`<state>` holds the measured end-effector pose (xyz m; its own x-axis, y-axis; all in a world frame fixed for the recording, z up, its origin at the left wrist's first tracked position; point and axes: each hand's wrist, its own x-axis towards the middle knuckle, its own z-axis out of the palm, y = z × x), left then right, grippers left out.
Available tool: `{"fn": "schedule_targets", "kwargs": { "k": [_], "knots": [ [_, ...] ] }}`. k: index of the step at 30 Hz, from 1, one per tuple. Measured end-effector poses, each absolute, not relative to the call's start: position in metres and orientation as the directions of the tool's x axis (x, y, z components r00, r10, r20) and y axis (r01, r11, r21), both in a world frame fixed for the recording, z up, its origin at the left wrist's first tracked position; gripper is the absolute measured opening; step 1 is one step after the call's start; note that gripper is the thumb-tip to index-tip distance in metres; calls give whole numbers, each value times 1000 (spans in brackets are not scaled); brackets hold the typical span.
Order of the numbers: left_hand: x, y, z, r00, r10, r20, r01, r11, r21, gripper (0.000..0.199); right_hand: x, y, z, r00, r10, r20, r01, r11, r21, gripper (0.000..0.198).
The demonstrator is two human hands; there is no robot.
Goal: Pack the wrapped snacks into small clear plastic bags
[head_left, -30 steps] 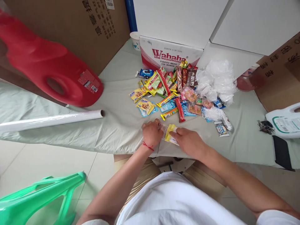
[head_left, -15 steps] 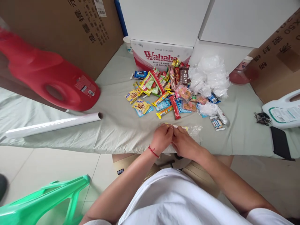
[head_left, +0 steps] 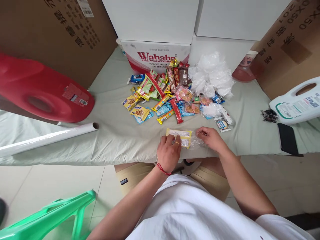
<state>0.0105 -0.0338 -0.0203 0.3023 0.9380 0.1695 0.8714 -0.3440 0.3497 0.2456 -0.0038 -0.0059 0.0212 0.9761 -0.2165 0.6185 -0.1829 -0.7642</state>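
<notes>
Nearest, the person's white shirt [head_left: 190,213] fills the bottom, and a green stool [head_left: 57,211], cut off at the left and bottom, stands on the tiled floor. The cloth-covered table [head_left: 120,143] ends just beyond the lap. Close inside that edge, the left hand [head_left: 169,153] lies over a yellow packet [head_left: 183,133], fingers bent on its near left part; its palm is hidden, so whether it grips cannot be told. The right hand [head_left: 212,138] has thumb and fingertips drawn together on the clear plastic bag [head_left: 197,142] at the packet's right. How far the film covers the packet is hard to make out. Plain cloth runs leftward to a white roll [head_left: 55,136], cut off at the left, and rightward to a black phone [head_left: 287,138] near the edge. Just beyond the packet, heaped snacks [head_left: 160,90] and crumpled clear bags [head_left: 212,75] bound the reach, overlapping so that many are partly hidden. Behind them, the snacks mask the lower part of a Wahaha box [head_left: 155,55].
</notes>
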Motion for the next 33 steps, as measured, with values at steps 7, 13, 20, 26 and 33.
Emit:
{"fn": "schedule_targets", "kwargs": {
  "k": [7,13,20,26,33],
  "knots": [
    [14,-34,-17,295,941,165,869,-336,364,36,259,-29,-1,131,986,-101,657,-163,-736,44],
    [15,-36,-20,296,936,190,877,-345,334,35,234,-34,-4,45,985,-167,865,-122,-487,27],
    [12,-37,-25,362,909,204,861,-410,300,35,211,-33,29,60,993,-106,835,-108,-540,15],
    [12,-33,-27,405,862,306,811,-493,316,23,144,8,37,-8,986,-167,872,-75,-483,10],
    [-29,-29,-33,68,931,359,643,-316,697,30,128,-6,15,-132,990,-54,907,99,-409,21]
  ]
}}
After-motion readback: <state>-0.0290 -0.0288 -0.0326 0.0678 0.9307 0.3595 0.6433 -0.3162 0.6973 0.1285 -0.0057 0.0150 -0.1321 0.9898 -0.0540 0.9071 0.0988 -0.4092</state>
